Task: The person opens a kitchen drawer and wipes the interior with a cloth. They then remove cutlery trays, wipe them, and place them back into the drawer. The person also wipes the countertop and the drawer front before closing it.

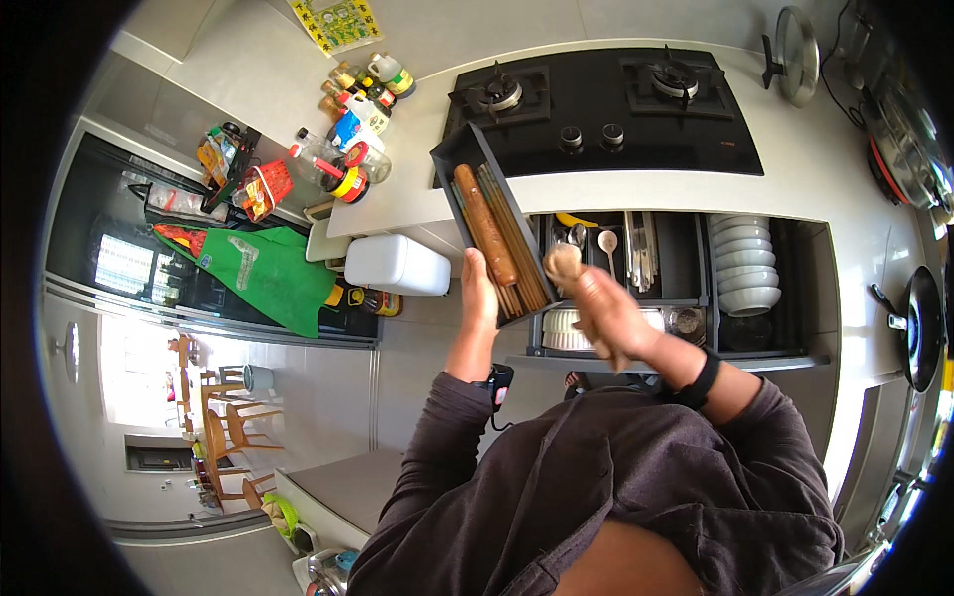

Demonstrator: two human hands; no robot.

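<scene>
My left hand [481,294] supports a narrow dark tray [445,160], which is tilted in the air left of the drawer. Inside it lie a wooden rolling pin [484,223] and several chopsticks [514,235]. My right hand [615,309], blurred, grips a light wooden utensil with a rounded end [564,262]; its exact kind is unclear. Below my hands, the pulled-out drawer [790,363] holds spoons [577,235], a pale slotted spoon [607,242], metal cutlery [641,253], ribbed white dishes [560,328] and a row of white bowls [745,279].
A black gas hob [581,97] lies on the counter behind the drawer. Bottles and jars [365,112] crowd the left corner. A white bin [397,265] stands left of the tray. At right are a frying pan [924,328] and a glass lid [797,56].
</scene>
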